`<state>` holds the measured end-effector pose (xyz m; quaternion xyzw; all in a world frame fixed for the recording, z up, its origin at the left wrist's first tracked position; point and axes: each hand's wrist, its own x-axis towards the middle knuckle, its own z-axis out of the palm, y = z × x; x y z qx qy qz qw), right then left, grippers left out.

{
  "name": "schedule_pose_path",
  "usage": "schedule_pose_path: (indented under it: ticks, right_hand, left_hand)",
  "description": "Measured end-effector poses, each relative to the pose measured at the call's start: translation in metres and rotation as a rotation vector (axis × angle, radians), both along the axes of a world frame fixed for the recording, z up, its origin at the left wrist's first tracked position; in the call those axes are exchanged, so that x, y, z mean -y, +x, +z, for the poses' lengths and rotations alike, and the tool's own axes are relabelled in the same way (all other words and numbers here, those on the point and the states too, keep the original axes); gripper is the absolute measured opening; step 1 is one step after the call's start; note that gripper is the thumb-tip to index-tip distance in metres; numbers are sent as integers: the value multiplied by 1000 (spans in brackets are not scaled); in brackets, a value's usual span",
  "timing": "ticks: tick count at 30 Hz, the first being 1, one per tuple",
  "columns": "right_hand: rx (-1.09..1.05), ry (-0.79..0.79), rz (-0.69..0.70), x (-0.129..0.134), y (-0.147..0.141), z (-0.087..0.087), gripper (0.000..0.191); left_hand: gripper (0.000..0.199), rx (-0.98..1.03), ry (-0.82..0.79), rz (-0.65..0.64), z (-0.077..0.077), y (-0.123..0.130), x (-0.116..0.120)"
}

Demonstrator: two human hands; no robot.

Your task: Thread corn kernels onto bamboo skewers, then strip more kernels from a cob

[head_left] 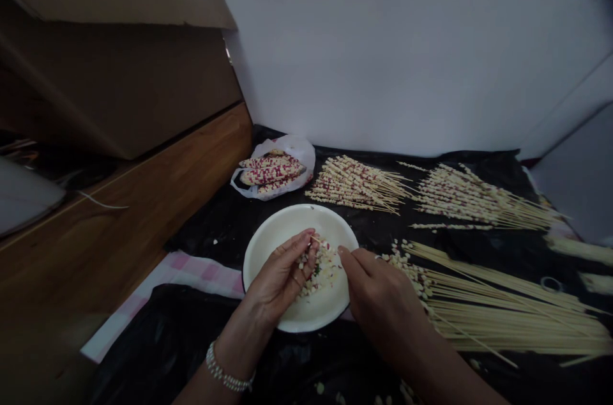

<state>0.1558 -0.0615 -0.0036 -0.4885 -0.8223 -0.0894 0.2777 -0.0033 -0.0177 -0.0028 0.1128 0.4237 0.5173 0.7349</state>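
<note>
My left hand (287,267) is over a white enamel bowl (258,245), its fingers and thumb closed around a thin bamboo skewer (315,239) whose short end shows at the fingertips. Loose corn kernels (325,271), cream with a few dark red ones, lie in the bowl beneath the fingers. At the bowl's right rim, my right hand (378,290) is closed in a pinch pointing toward the left hand. What sits between its thumb and finger is too small to make out.
Behind the bowl, speckled corn cobs (272,168) lie in a plastic bag (301,148). Two piles of kernel-threaded skewers (354,181) are at the back. Bare bamboo sticks (507,315) and more kernels lie right. A cardboard box (158,85) stands left on a wooden surface (201,168).
</note>
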Motion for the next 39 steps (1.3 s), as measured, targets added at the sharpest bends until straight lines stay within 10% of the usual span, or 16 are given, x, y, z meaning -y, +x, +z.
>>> schedule_pose_path:
  ticks: [16,29,39]
  right_hand:
    - [11,-62,4,1,-2,-4,29]
    - [93,-250,-165,-5,42,26,31]
    - [-1,-440,-76,-7,42,32,25]
  left_hand:
    - [13,14,-53,-83,-5,8,9]
    - [15,77,-67,256,13,-25,-21]
    - [15,60,-50,269,17,-29,-23]
